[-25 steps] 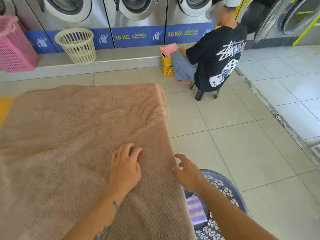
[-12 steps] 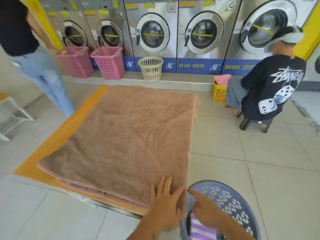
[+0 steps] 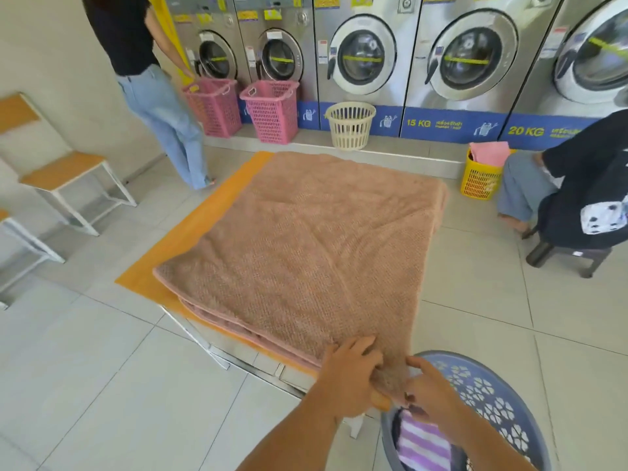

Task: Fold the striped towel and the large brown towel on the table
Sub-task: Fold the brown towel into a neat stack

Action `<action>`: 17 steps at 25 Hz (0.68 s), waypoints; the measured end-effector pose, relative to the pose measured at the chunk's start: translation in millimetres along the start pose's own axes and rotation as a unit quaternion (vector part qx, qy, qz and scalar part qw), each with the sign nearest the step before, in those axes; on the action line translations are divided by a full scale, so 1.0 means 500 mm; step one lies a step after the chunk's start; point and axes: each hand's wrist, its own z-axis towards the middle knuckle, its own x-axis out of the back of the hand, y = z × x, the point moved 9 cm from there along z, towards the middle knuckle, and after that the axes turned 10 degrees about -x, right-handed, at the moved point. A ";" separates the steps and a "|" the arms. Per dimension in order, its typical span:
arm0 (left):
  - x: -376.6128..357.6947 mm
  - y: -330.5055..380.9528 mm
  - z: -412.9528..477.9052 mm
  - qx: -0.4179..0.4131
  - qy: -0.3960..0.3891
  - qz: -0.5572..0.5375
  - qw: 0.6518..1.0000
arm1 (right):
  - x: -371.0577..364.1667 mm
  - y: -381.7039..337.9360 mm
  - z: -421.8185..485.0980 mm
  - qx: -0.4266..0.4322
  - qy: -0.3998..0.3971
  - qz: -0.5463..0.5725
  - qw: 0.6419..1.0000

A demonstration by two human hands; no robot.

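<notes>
brown towel (image 3: 306,239) covering orange table (image 3: 190,232), apparently folded

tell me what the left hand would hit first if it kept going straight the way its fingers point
Probably the right hand. The left hand points right along the brown towel corner both are gripping, though depth between them is unclear.

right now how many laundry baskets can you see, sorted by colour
pink baskets: 2, one beside the other by the washers
cream basket: 1
yellow basket: 1, with a pink cloth in it
blue basket: 1, holding the striped towel
total: 5
</notes>
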 end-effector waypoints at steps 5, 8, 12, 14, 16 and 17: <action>0.045 -0.074 -0.052 0.018 0.046 -0.128 0.991 | -0.025 0.016 0.029 -0.078 0.035 0.033 0.996; 0.086 -0.153 -0.094 0.049 0.045 -0.156 0.985 | -0.019 -0.071 -0.012 -0.004 0.139 -0.102 0.985; 0.121 -0.251 -0.120 0.057 0.060 -0.269 0.959 | -0.056 -0.196 -0.066 0.013 0.251 -0.279 0.927; 0.156 -0.315 -0.131 0.044 0.093 -0.300 0.948 | -0.120 -0.263 -0.077 0.037 0.256 -0.266 0.928; 0.215 -0.428 -0.163 0.055 0.168 -0.303 0.936 | -0.239 -0.331 -0.084 0.073 0.214 -0.249 0.942; 0.246 -0.492 -0.185 0.069 0.216 -0.293 0.929 | -0.300 -0.358 -0.074 0.097 0.187 -0.235 0.949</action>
